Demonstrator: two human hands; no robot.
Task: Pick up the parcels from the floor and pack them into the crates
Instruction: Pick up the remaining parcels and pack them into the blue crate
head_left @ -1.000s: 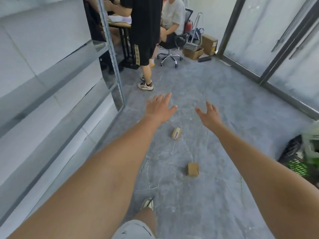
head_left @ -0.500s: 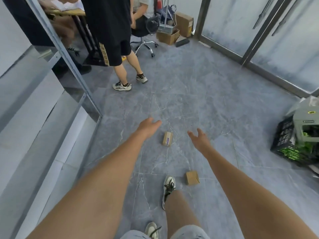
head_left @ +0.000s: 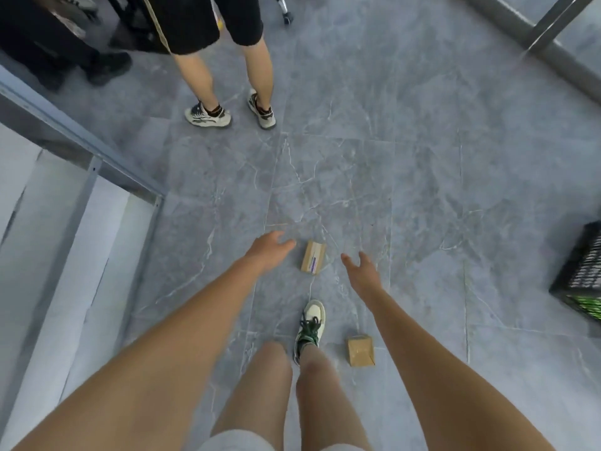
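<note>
Two small brown cardboard parcels lie on the grey tiled floor. The farther parcel carries a white and purple label. My left hand reaches down just left of it, fingers relaxed, a small gap between them and the box. My right hand hovers just right of the same parcel, fingers spread, holding nothing. The nearer parcel rests beside my right foot, under my right forearm. A black plastic crate with green contents stands at the right edge, partly cut off.
Another person's legs in black shorts and pale sneakers stand ahead. A metal shelf frame with white panels runs along the left. A metal door frame crosses the top right. My own shoe is planted between the parcels.
My view has tilted down and moved forward. Both hands have lowered toward the labelled parcel and now flank it closely. The crate has slid to the right edge.
</note>
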